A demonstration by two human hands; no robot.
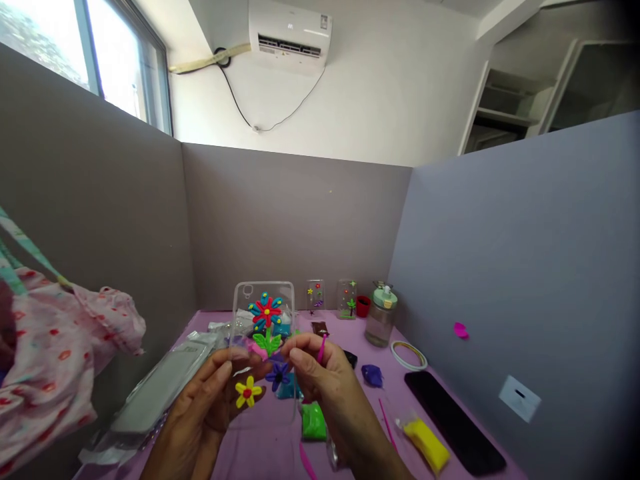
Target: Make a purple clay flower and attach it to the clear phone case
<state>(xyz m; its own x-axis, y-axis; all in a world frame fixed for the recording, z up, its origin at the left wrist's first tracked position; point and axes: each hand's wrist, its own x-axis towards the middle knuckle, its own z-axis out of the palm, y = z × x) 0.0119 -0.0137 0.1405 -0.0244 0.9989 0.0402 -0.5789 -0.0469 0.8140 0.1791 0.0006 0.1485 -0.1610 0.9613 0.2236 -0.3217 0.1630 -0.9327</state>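
My left hand (203, 393) grips a clear phone case (293, 303) by its left edge and holds it upright above the table. Clay shapes decorate the case: a red and blue flower (266, 311) with green leaves (269, 343), a yellow flower (247, 392) and a dark purple flower (278, 377). My right hand (327, 380) has its fingers closed around a pink stick-like tool (321, 348). Its thumb and forefinger meet at the right side of the case, close to the leaves. Whether they also pinch a bit of clay cannot be made out.
Packets of green clay (313, 421) and yellow clay (427, 445) lie on the purple tablecloth (363, 413). To the right are a black phone (455, 423), tape rolls (409, 355) and a water bottle (381, 317). Packaged cases (165, 380) sit left; two decorated cases (347, 299) stand behind.
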